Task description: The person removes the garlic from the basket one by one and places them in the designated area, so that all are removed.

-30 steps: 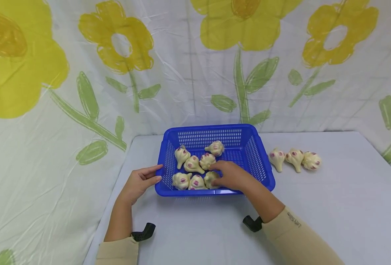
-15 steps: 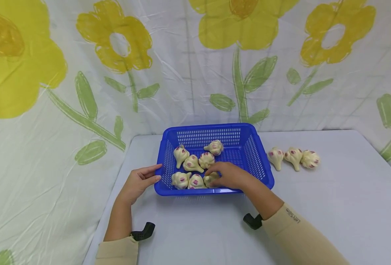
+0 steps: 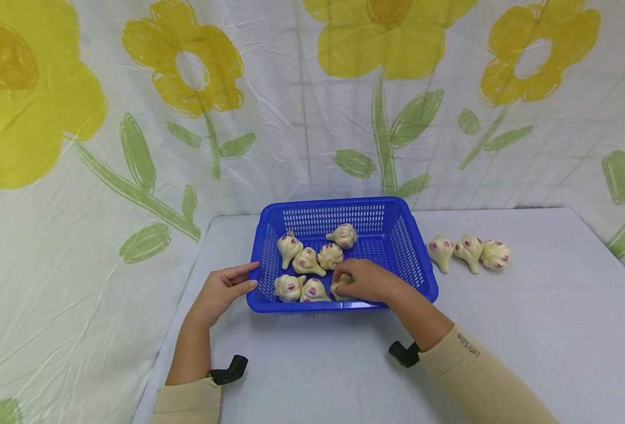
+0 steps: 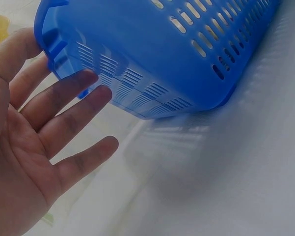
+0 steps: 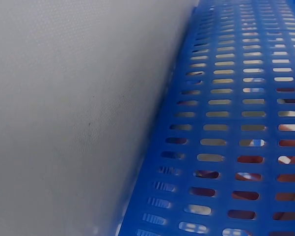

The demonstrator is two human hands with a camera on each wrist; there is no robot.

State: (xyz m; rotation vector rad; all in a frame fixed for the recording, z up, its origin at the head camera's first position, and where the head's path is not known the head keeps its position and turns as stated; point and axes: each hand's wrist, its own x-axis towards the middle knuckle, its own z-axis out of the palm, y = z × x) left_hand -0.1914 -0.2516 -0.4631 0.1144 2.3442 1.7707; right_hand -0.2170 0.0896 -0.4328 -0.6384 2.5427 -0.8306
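In the head view, several garlic bulbs with purple marks, one of them a garlic bulb (image 3: 314, 290) by the front wall, lie in a blue plastic basket (image 3: 343, 305). My right hand (image 3: 364, 280) reaches over the front rim and pinches a garlic bulb (image 3: 339, 290) at the front of the row; its fingers cover much of that bulb. At the basket's left side, my left hand (image 3: 227, 292) touches the rim with fairly straight fingers. The left wrist view shows those fingers (image 4: 76, 120) spread beside the basket's outer wall. Through the slots of the basket wall (image 5: 221, 162), the right wrist view gives only glimpses of the right hand.
Three more garlic bulbs, including a garlic bulb (image 3: 469, 254) in the middle, lie in a row on the white table (image 3: 323, 371) right of the basket. A white curtain (image 3: 285, 135) with yellow flowers hangs behind. Each forearm carries a black wrist camera mount (image 3: 230, 370).
The fingers of my right hand have closed round the front garlic bulb and drawn it slightly to the right, away from its neighbour. My left hand stays at the rim.
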